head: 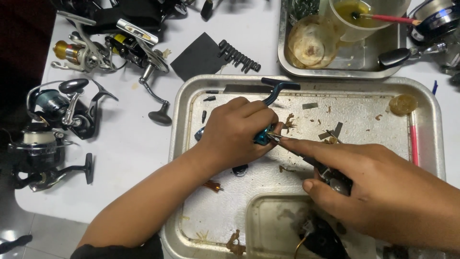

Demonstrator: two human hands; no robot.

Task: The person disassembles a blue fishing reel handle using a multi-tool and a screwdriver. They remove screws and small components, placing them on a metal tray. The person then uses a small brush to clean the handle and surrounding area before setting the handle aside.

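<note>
Reel body [262, 135], teal metal w/ dark stem sticking up toward the far rim, sits over the middle of the metal tray [306, 82]. Left hand [237, 132] is clenched round it; fingers [258, 115] wrap the top, so most of the body is hidden. Looks small, rigid, prob. light but greasy, so slippery; best held by the body, not the thin stem. Right hand [378, 184] grips pliers [306, 156], fingers closed on the handles, tips meeting the reel just beside the left thumb. Other reels [62, 103] lie well apart on the worktop [129, 144].
</note>
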